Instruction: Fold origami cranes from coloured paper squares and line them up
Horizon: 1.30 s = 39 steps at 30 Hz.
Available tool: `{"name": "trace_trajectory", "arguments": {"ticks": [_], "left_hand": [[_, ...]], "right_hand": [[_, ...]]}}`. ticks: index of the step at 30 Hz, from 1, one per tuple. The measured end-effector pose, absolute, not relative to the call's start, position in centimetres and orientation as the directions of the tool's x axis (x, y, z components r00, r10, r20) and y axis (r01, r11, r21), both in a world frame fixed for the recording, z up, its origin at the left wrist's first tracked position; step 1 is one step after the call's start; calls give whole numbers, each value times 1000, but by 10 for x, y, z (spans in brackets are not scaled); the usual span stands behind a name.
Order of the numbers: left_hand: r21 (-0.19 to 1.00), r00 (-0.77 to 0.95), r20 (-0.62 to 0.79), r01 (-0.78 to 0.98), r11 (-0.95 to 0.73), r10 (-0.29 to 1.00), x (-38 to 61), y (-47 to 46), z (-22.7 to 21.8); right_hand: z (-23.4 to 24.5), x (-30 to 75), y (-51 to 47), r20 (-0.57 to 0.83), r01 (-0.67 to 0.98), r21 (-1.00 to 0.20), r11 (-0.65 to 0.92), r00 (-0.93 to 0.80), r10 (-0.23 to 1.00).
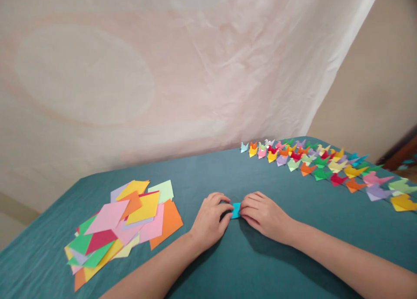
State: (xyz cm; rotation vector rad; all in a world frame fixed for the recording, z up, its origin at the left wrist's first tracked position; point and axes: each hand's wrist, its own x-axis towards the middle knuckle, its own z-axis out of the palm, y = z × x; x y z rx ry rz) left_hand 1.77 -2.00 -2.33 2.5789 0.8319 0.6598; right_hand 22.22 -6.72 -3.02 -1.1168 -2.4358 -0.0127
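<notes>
Blue paper (236,211) sits between my right hand (266,215), pinching it, and left hand (211,217), touching its edge — grip unclear — so uneven pressure might skew it.

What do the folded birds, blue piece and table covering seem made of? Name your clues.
Folded birds: seemingly matte coloured paper; crisp creases, pointed tips. Blue piece: probably matte paper too, flat and straight-edged, but small here. Table covering: likely dull fabric; faint soft wrinkles at left.
</notes>
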Motion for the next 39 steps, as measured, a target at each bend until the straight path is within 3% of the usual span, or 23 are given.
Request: {"name": "trace_trajectory", "arguments": {"ticks": [7, 12, 20, 39], "left_hand": [[504, 692, 275, 487, -713, 667, 16, -12, -28], [501, 689, 250, 510, -700, 681, 15, -11, -24], [504, 679, 207, 543, -672, 704, 15, -10, -21], [518, 696, 174, 538, -666, 697, 14, -10, -17]], "right_hand": [[-33, 229, -55, 361, 618, -513, 596, -474, 803], [-34, 226, -50, 323, 583, -621, 523, -418, 849], [-35, 222, -48, 311, 587, -657, 473, -360, 880], [-45, 214, -47, 363, 679, -581, 449, -278, 889]]}}
